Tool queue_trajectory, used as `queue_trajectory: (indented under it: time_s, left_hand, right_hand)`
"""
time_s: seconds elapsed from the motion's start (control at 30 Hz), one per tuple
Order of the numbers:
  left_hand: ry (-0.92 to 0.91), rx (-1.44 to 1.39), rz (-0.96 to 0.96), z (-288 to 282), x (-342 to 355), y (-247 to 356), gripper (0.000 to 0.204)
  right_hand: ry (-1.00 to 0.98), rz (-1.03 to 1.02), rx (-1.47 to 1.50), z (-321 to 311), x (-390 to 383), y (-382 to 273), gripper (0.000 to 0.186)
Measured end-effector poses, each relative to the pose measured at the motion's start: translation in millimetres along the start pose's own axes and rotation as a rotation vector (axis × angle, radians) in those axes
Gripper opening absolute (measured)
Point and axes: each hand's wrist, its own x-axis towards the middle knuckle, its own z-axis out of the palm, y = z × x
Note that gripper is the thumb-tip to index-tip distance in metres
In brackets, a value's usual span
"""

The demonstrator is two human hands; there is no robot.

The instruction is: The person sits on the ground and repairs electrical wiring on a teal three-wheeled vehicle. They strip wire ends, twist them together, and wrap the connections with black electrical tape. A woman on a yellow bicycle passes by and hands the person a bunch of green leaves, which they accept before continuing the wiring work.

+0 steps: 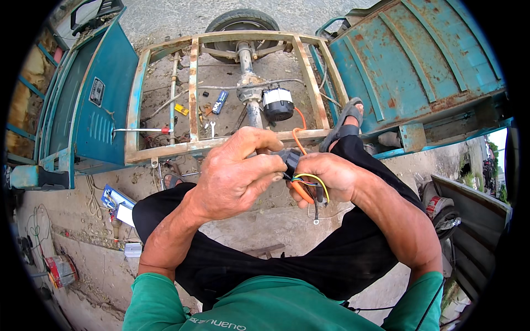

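Observation:
In front of my lap, both hands meet at a black connector-like piece (pixel 290 162). My left hand (pixel 238 171) has its fingers bent and pinched against the left side of that piece. My right hand (pixel 331 172) grips the wire bundle (pixel 310 182) just beside it, with yellow and dark wires looping out. A thick orange cable end (pixel 302 191) and a dark lead with a ring terminal (pixel 316 221) hang below. The orange cable (pixel 298 130) runs up to a black and white motor (pixel 277 104) on the axle. My fingers partly hide the black piece.
A rusty frame (pixel 194 94) spans the vehicle between teal body panels (pixel 105 99). Inside it lie a wrench (pixel 213 129), a blue and white box (pixel 220 102) and a yellow item (pixel 181 109). A screwdriver (pixel 146 130) rests at the frame's left. A wheel (pixel 243 21) stands behind.

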Motion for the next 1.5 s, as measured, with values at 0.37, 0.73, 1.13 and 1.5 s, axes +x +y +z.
queue_trajectory:
  time_s: [0.37,0.73,1.13,1.5]
  left_hand:
    - [-0.213,-0.283,0.058,0,2,-23,0.018]
    - [-0.168,-0.653,-0.441,-3,-8,-26,0.015]
    - [-0.128,-0.768,-0.491,17,-13,-28,0.023]
    - [-0.078,-0.155,-0.034,11,-3,-15,0.016]
  right_hand:
    - [-0.036,0.01,-0.159,6,2,8,0.032]
    - [0.213,-0.496,-0.275,21,-21,7,0.043]
    - [0.351,-0.907,-0.867,20,-25,4,0.023]
    - [0.313,-0.547,-0.201,23,-18,7,0.02]
